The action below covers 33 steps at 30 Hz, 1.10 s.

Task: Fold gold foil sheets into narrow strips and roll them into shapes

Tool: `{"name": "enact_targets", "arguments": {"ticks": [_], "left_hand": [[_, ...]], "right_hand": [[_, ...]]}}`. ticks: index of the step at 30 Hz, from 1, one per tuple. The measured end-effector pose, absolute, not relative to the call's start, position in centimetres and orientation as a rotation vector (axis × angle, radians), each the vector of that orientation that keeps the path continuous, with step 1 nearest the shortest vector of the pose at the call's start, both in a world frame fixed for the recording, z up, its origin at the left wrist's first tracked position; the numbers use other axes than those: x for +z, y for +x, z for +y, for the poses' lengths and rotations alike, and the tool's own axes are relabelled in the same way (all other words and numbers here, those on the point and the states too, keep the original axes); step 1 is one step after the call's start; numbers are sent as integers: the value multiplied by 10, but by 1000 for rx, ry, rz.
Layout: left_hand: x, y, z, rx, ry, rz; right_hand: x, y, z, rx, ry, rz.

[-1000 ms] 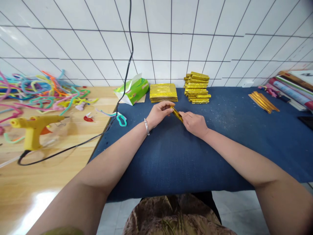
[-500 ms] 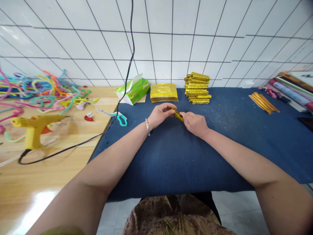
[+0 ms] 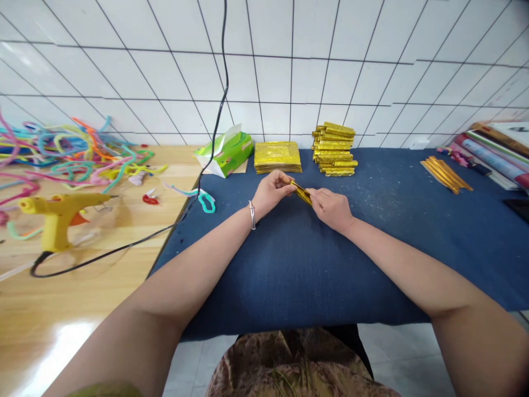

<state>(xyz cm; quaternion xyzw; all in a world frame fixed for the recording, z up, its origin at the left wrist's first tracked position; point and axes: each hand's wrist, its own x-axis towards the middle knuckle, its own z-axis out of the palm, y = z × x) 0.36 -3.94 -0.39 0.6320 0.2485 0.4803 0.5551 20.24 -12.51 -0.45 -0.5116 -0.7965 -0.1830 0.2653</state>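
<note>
My left grip (image 3: 273,190) is pinched on the upper left end of a gold strip (image 3: 303,194), and my right grip (image 3: 332,209) is closed on its lower right end. So the strip lies slantwise between my two grips, over the blue cloth (image 3: 297,275) on the table, in front of the sheets (image 3: 278,157) and the pile (image 3: 334,149).

Little has changed over the last second. My left fingers have arched up slightly and crept a touch to the right; my right grip has hardly shifted. A dark line now runs along the strip's upper edge, where a second ago it looked like one flat band. I take it that two layers have parted there, though at this size I can't be sure. To me that means the shaping of this piece is under way and not finished. Neither grip has let go. The sheets and the pile lie as they did, both just beyond my fingers and apart from the strip.
</note>
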Motion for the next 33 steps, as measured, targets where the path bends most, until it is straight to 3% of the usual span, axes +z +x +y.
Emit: {"name": "enact_targets", "arguments": {"ticks": [20,33], "left_hand": [[-5,0,-41,951,1696,640],[0,-2,-39,1267,1407,744]], "right_hand": [[-1,202,-127,-357,-1397,-2167],[3,206,-115,13,-1432,-1671]]}}
